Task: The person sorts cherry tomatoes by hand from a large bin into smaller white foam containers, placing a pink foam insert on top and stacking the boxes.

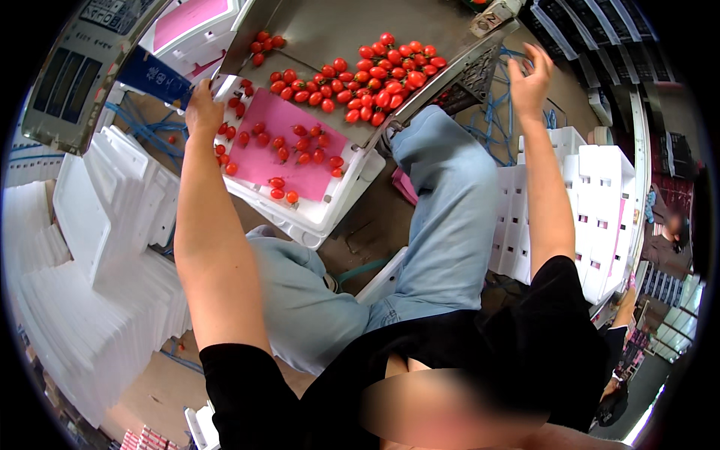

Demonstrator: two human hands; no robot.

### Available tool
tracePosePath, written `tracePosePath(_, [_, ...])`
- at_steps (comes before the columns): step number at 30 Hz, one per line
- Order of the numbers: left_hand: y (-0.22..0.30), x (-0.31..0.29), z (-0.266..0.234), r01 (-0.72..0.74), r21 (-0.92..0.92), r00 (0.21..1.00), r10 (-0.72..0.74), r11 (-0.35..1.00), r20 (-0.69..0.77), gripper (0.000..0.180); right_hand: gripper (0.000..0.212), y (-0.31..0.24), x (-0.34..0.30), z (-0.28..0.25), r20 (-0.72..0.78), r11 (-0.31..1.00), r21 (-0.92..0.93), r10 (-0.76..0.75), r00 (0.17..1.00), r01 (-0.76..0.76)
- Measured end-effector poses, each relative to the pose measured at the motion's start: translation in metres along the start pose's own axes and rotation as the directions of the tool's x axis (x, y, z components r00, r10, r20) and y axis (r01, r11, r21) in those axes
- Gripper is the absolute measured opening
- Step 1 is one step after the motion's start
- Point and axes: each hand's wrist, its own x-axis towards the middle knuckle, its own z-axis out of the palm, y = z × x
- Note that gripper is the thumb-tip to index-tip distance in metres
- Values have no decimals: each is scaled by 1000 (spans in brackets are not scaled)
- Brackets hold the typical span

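Observation:
A shallow white crate (335, 212) sits tilted in front of me. A pink sheet (259, 161) lines it, with scattered cherry tomatoes (304, 158) on top. My left hand (203, 111) is at its far left edge, fingers closed on the rim and partly hidden, beside a blue panel (155, 77). Above the crate, a metal tray (311, 34) slopes toward it, holding a heap of red cherry tomatoes (382, 75). My right hand (532, 81) is raised in the air to the right of the tray, empty, with fingers apart and slightly curled.
A scale with a display (71, 86) stands at far left. Stacked white crates rise at left (112, 202) and right (592, 217). Blue strapping (491, 124) lies loose on the floor. Black crates (592, 30) stand at far right, where another person (664, 232) is visible.

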Motion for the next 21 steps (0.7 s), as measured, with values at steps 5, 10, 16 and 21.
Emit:
tracePosePath(5, [-5, 2, -5, -5, -27, 997, 7, 1000, 71, 60, 45, -116, 28, 17, 550, 875, -37, -386, 741, 483])
tracePosePath(10, [2, 14, 4, -27, -44, 995, 31, 999, 92, 66, 88, -120, 50, 71, 937, 859, -330, 246, 249, 392])
tracePosePath(16, [9, 10, -4, 44, -144, 981, -15, 989, 194, 61, 104, -156, 12, 100, 984, 964, -179, 171, 59, 196])
tracePosePath(21, [0, 7, -7, 84, -155, 971, -46, 984, 235, 70, 92, -201, -45, 124, 985, 984, 104, -122, 119, 143])
